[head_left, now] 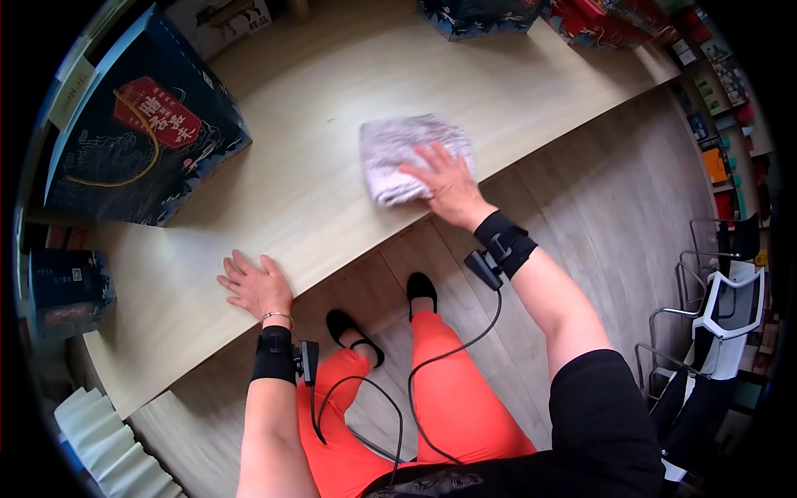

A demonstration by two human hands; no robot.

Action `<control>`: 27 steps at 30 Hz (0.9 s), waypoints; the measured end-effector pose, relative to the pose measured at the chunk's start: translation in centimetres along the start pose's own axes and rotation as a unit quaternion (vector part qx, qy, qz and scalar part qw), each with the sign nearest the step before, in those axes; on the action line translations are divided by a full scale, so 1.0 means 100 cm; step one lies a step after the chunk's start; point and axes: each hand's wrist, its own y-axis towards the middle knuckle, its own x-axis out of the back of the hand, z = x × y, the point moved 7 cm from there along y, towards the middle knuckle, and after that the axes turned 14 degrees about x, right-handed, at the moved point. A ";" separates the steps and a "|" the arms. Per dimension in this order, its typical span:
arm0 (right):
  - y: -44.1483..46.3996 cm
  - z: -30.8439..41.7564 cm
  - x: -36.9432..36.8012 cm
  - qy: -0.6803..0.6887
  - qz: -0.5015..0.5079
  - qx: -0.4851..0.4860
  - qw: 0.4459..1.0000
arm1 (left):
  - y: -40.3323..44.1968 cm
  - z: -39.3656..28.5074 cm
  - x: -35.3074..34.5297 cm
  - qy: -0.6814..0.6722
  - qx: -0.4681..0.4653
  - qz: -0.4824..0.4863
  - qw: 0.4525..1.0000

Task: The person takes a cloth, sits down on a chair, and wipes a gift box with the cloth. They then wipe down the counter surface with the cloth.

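My right hand [448, 184] lies on a folded, pale pinkish-grey cloth [390, 158], its fingers spread over the top. Under the hand, the cloth rests on the light wooden table [324, 216], close to the front edge. Further left, my left hand [256, 285] is open, palm down on the bare tabletop with fingers apart, holding nothing. The nearest thing beyond it is a large dark blue gift bag [191, 108] with a red label and a yellow cord handle.
A smaller blue box [70, 290] stands at the table's left end. Along the back are another blue box [477, 18] and a red box [598, 21]. Chairs [706, 332] and stocked shelves [722, 124] are to the right. Cables [413, 373] hang from both wrist straps.
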 end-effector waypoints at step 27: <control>0.092 -0.072 -0.019 -0.080 -0.060 -0.104 0.990 | 0.002 -0.002 -0.001 -0.002 -0.012 0.002 1.000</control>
